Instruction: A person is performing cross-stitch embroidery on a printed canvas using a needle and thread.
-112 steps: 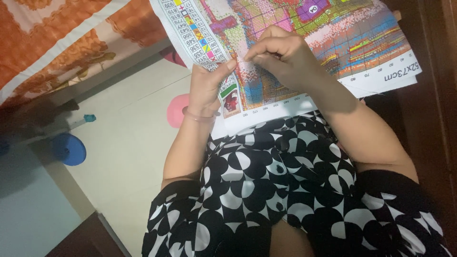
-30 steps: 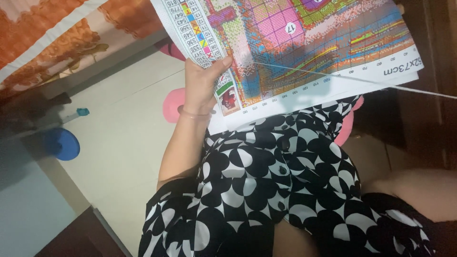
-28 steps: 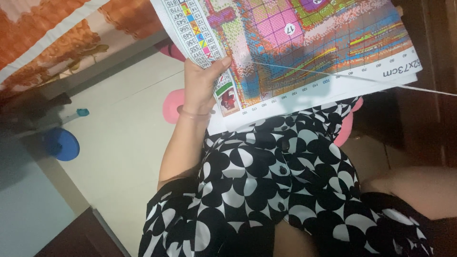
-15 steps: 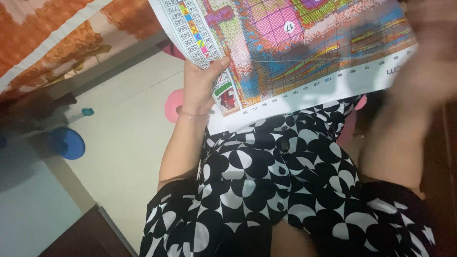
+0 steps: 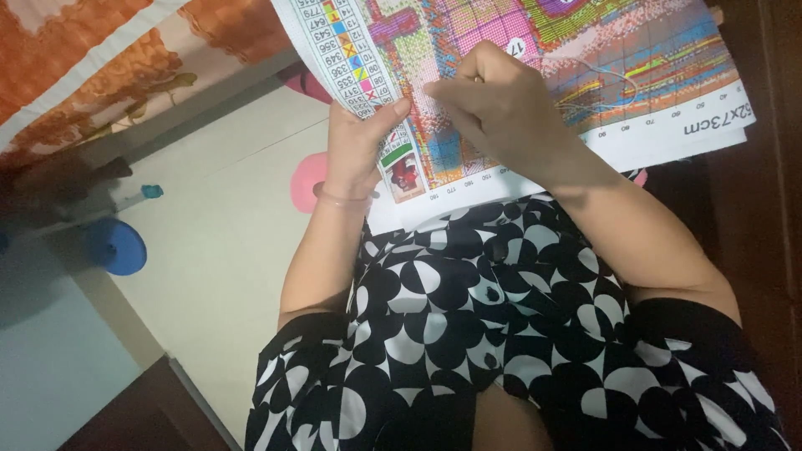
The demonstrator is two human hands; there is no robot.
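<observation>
Left hand (image 5: 355, 146) grips the cross-stitch canvas (image 5: 635, 50) edge; right hand (image 5: 501, 104) pinches atop it

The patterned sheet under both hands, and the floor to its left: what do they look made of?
The patterned sheet looks like cross-stitch cloth, matte: printed colour grid, stitched patches, loose thread, soft drape over the lap; it could be stiff paper. The left hand grips its edge; the right hand pinches on it. The floor looks like pale, smooth tile, slightly shiny.
</observation>
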